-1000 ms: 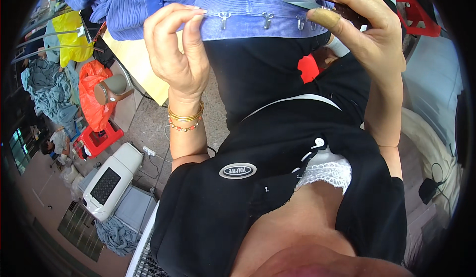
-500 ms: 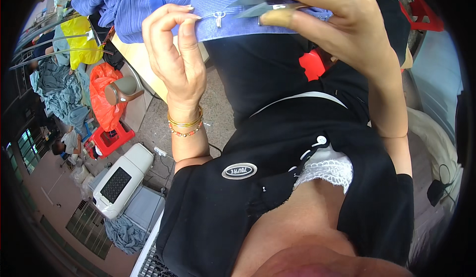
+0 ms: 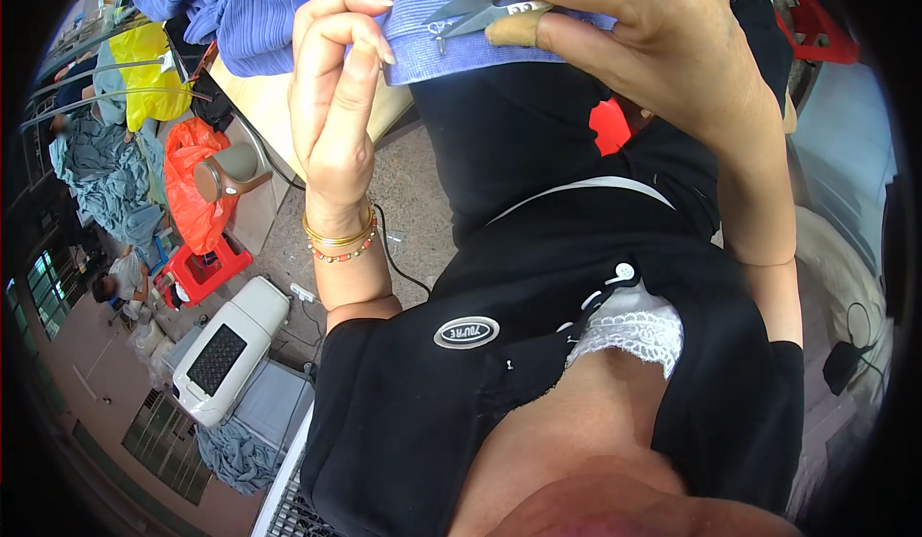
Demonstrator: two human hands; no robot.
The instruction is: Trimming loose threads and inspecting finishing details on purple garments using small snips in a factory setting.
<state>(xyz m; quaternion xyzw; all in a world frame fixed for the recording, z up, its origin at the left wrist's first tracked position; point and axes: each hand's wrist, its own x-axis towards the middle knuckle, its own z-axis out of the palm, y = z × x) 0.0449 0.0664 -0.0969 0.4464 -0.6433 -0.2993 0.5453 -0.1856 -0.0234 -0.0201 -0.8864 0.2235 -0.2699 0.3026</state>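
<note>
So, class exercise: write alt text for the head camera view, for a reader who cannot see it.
A person's right hand holds small metal thread snips against the edge of a blue ribbed fabric piece, which the left hand pinches beside them. Below are black clothing and, at left, a white machine on the floor.

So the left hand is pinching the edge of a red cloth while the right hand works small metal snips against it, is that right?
Not quite: the cloth is blue, not red. The head view shows the left hand pinching its edge while the right hand works small metal snips against it.
</note>
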